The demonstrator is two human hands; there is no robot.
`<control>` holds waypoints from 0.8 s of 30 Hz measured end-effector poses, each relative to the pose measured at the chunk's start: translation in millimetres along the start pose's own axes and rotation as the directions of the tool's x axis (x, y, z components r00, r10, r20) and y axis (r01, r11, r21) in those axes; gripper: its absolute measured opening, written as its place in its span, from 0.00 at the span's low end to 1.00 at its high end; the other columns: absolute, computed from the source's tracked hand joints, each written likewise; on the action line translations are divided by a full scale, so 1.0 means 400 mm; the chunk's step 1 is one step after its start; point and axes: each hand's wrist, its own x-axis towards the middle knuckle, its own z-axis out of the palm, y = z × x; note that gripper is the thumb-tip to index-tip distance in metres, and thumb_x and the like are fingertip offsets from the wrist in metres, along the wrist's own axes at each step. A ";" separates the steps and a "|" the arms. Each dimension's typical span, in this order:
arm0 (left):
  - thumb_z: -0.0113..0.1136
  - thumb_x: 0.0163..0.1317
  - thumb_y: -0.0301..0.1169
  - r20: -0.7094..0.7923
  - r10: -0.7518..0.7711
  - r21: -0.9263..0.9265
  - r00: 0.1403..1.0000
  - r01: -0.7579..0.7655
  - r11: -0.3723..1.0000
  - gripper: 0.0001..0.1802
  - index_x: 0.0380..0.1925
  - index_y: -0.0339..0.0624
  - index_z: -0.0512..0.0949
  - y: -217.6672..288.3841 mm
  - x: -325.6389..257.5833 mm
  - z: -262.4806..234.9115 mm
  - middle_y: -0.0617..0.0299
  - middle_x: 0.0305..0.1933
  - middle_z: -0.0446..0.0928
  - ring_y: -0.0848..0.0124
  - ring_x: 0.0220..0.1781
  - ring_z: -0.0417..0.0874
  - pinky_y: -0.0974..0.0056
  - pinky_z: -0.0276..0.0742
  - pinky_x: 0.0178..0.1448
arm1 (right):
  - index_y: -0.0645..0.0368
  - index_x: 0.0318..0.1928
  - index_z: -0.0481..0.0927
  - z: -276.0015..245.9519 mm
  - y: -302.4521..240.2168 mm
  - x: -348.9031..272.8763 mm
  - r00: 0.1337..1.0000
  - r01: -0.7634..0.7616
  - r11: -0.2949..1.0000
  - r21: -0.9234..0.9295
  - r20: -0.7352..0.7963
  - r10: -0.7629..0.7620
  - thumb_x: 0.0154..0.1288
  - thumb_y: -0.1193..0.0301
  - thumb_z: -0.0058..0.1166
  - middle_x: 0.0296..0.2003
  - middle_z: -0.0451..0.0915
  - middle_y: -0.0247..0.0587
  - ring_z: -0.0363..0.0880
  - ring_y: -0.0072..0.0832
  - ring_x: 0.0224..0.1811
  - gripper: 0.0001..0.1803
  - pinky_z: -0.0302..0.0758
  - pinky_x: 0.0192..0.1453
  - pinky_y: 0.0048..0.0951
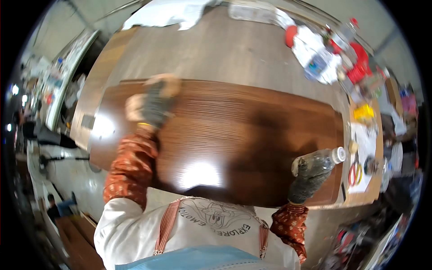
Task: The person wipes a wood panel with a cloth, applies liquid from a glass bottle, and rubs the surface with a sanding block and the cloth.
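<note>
The brown wooden panel (211, 135) lay flat in front of me on the tabletop (216, 58), its long side running from left to right and its grain catching bright reflections near the left end and along the near edge. My left grip (155, 103), in a grey glove, was over the far left part of the panel, close to its far edge. It was blurred, with pale tan patches around the glove, so I could not tell whether it was spread or closed, or whether those patches were bare fingers or a pad. My right grip (310, 182), gloved in grey too, was over the near right corner of the panel, curled around a clear bottle (321, 159). The bottle lay tipped on its side in my hold, its white cap pointing toward the panel's right end.

Just right of the panel were a pair of scissors (355, 173) with red and yellow handles, a white sheet (363, 139) and a yellow box (363, 112). Beyond the panel's far right corner sat a crumpled white cloth (308, 49) and a red bag (360, 63). Another white cloth (168, 13) was well beyond the panel's far edge, toward the left.
</note>
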 end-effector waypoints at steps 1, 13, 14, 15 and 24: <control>0.59 0.58 0.35 -0.011 -0.076 0.178 0.997 0.077 0.981 0.35 0.65 0.38 0.60 -0.104 -0.027 -0.015 0.48 0.62 0.67 0.58 0.58 0.74 0.61 0.75 0.55 | 0.64 0.59 0.64 -0.044 0.015 0.016 0.999 -0.027 1.000 -0.013 -0.041 0.027 0.53 0.63 0.64 0.47 0.71 0.45 0.71 0.35 0.46 0.35 0.70 0.55 0.38; 0.60 0.54 0.35 -0.448 0.222 -0.172 0.866 -0.327 0.929 0.17 0.44 0.42 0.78 0.598 0.419 0.162 0.47 0.49 0.75 0.48 0.52 0.74 0.48 0.68 0.58 | 0.61 0.64 0.61 -0.267 0.177 -0.004 0.885 -0.218 0.976 0.006 -0.421 0.200 0.46 0.74 0.72 0.57 0.69 0.45 0.69 0.36 0.58 0.44 0.68 0.62 0.38; 0.60 0.55 0.38 -0.460 0.237 -0.273 0.855 -0.391 0.879 0.22 0.48 0.41 0.76 0.710 0.451 0.168 0.47 0.56 0.72 0.46 0.57 0.71 0.48 0.66 0.61 | 0.61 0.63 0.62 -0.282 0.174 0.005 0.906 -0.226 0.969 0.101 -0.342 0.248 0.46 0.74 0.72 0.56 0.70 0.44 0.70 0.36 0.57 0.44 0.68 0.61 0.37; 0.59 0.55 0.38 -0.372 0.299 -0.281 0.879 -0.414 0.866 0.20 0.47 0.41 0.76 0.825 0.488 0.136 0.47 0.54 0.72 0.47 0.57 0.70 0.47 0.67 0.59 | 0.61 0.62 0.62 -0.292 0.174 0.009 0.924 -0.237 0.951 0.199 -0.255 0.284 0.45 0.73 0.73 0.55 0.71 0.44 0.70 0.36 0.57 0.44 0.68 0.61 0.37; 0.52 0.55 0.36 -0.329 0.863 -0.266 0.383 -0.915 0.305 0.14 0.42 0.54 0.76 1.271 0.228 0.028 0.64 0.47 0.73 0.66 0.51 0.74 0.61 0.73 0.51 | 0.61 0.61 0.63 -0.356 0.267 -0.022 0.823 -0.232 0.965 0.120 -0.504 0.261 0.45 0.72 0.74 0.54 0.71 0.43 0.71 0.35 0.56 0.43 0.70 0.60 0.36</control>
